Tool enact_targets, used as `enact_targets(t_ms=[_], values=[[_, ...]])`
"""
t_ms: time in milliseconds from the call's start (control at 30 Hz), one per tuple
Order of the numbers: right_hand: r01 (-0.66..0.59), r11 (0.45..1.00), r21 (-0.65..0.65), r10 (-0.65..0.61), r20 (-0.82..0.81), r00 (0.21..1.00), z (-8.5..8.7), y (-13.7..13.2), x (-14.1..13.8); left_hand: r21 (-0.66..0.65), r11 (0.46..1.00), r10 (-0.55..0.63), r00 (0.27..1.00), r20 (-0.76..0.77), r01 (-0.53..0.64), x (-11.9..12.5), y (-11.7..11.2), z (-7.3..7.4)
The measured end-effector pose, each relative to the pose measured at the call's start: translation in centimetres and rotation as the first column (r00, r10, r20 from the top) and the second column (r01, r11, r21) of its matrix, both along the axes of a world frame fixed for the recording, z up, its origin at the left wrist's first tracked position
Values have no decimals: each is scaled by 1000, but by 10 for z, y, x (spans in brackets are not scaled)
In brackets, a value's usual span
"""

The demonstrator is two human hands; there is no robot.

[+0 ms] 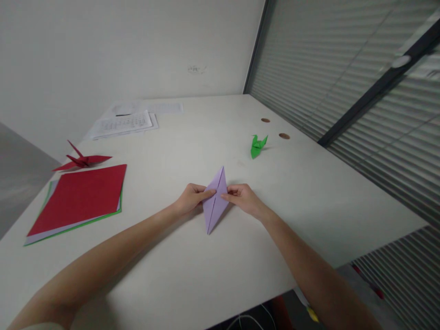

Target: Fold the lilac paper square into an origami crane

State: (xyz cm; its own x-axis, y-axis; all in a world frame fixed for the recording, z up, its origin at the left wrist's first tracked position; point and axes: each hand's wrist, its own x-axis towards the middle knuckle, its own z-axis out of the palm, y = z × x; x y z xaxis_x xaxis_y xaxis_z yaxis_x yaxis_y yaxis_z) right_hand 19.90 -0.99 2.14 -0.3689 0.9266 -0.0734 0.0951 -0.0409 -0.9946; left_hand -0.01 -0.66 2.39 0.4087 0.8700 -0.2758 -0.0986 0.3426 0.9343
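Already the lilac paper (215, 201) is a long, narrow diamond with a centre crease. It lies mid-table (206, 137), somewhat nearer the front edge. The left hand (192, 196) and right hand (244, 198) each pinch one of its side corners. To my eye the folding is about halfway: it shows no neck, tail or wings like the red crane (82, 160) by the left edge or the green crane (257, 145) toward the right edge. A stack of coloured sheets (80, 197) sits unused near the left edge.

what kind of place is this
Probably an office or meeting room: a white table, printed papers and window blinds. The left hand and right hand pinch a lilac paper.
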Motion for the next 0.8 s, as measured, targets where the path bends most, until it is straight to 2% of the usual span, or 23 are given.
enact_targets(t_ms=[167, 333, 800], values=[[115, 992, 50, -116, 17, 993, 2, 1, 0, -32, 999, -44, 999, 13, 44, 2, -5, -1], [203, 979, 33, -203, -13, 979, 3, 1, -1, -72, 993, -94, 994, 49, 98, 5, -10, -3], [196, 980, 15, -196, -26, 980, 7, -4, -8, -63, 992, -109, 994, -2, 109, 7, -13, -8]])
